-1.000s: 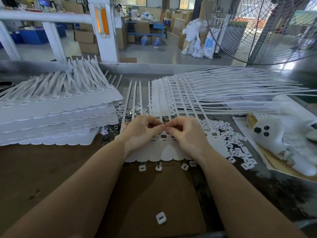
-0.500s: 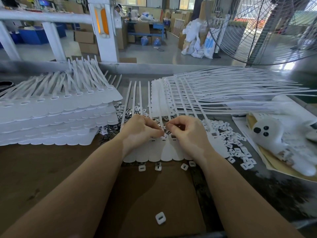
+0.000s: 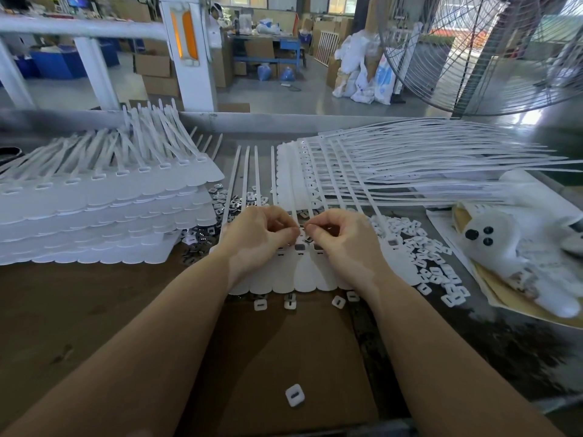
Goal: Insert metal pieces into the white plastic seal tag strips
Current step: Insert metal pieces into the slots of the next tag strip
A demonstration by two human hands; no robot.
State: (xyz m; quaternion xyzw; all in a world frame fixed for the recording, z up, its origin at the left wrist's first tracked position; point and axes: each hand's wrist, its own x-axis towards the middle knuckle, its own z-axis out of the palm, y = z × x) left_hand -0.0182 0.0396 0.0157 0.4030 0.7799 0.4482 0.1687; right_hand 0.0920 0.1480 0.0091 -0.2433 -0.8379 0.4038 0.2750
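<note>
White strips [image 3: 303, 275] under both hands (fingertips meeting), near table edge.

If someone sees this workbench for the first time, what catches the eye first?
Probably the two hands at the centre, left hand and right hand, fingertips nearly meeting over a white seal tag strip. Next, the tall stack of white strips at the left. Then the big fan at the upper right.
</note>
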